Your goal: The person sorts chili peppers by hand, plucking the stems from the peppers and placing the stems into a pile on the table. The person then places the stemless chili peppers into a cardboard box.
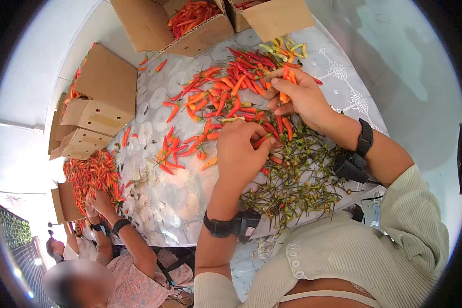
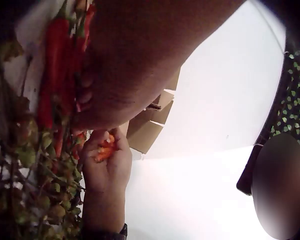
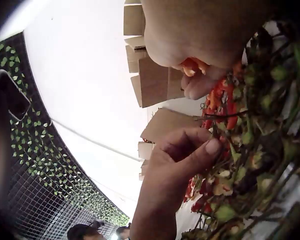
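Observation:
Over the far side of the pile, my right hand [image 1: 305, 97] holds a few orange chili peppers [image 1: 287, 84] in its curled fingers. Their orange ends [image 3: 194, 66] show at the palm in the right wrist view. My left hand [image 1: 236, 149] is lower and to the left, thumb and forefinger pinched together at a green chili stem [image 3: 215, 132], with red chilies right beside the fingertips. Loose red and orange chilies [image 1: 223, 90] spread on the table beyond both hands. A heap of plucked green stems [image 1: 297, 190] lies below them, near my body.
Cardboard boxes of chilies [image 1: 200, 38] stand at the back, and more boxes [image 1: 108, 90] at the left. Pale yellow chilies [image 1: 282, 49] lie at the far right. Another person [image 1: 133, 262] works at a big chili heap [image 1: 95, 174] on the left. The patterned tablecloth [image 1: 154, 123] covers the table.

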`<action>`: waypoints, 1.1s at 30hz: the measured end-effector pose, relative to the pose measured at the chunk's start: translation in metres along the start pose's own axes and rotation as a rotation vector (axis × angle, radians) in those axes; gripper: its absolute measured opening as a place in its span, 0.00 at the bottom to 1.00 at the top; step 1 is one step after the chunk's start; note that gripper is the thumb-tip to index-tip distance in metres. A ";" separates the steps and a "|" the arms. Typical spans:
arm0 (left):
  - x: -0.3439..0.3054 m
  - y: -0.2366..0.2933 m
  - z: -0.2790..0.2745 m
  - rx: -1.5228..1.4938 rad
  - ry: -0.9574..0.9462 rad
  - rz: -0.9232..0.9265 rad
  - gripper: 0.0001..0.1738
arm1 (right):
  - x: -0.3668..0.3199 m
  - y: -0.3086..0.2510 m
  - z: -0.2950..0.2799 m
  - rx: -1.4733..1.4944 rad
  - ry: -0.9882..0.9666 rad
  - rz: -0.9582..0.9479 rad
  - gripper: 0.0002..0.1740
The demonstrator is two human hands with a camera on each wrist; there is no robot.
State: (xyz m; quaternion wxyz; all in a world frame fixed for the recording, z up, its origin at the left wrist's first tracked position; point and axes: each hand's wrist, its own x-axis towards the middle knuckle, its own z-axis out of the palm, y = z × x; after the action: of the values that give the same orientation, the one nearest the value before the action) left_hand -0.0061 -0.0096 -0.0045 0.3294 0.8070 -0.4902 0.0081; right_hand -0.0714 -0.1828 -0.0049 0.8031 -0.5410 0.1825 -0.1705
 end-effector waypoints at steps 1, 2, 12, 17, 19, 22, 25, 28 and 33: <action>-0.001 0.002 0.000 -0.050 -0.019 -0.075 0.10 | 0.000 0.000 0.001 -0.004 -0.024 -0.003 0.14; -0.002 0.004 0.000 -0.100 -0.039 -0.151 0.10 | 0.000 0.000 0.001 -0.008 -0.047 -0.005 0.14; 0.004 0.007 -0.009 -1.035 0.282 -0.302 0.10 | -0.003 0.001 -0.003 -0.167 -0.341 0.025 0.13; 0.003 0.006 -0.008 -1.103 0.292 -0.335 0.11 | -0.009 -0.002 0.001 -0.133 -0.420 0.068 0.13; 0.002 0.001 -0.001 -0.959 0.281 -0.270 0.10 | -0.012 -0.003 0.004 -0.072 -0.414 0.104 0.14; 0.001 0.001 0.001 -0.891 0.270 -0.265 0.09 | -0.013 -0.005 0.006 -0.024 -0.405 0.126 0.14; 0.000 0.004 -0.003 -0.869 0.233 -0.297 0.08 | -0.013 -0.004 0.005 -0.014 -0.399 0.121 0.15; 0.000 0.003 -0.005 -0.877 0.183 -0.306 0.07 | -0.011 -0.002 0.003 0.024 -0.417 0.134 0.15; -0.002 0.000 -0.006 -0.906 0.128 -0.239 0.10 | -0.015 -0.005 0.004 0.052 -0.437 0.147 0.14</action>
State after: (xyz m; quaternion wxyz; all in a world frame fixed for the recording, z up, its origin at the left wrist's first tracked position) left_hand -0.0049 -0.0047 -0.0006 0.6764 0.6306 -0.3269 -0.1950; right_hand -0.0829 -0.1748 0.0024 0.8474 -0.5294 0.0391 0.0051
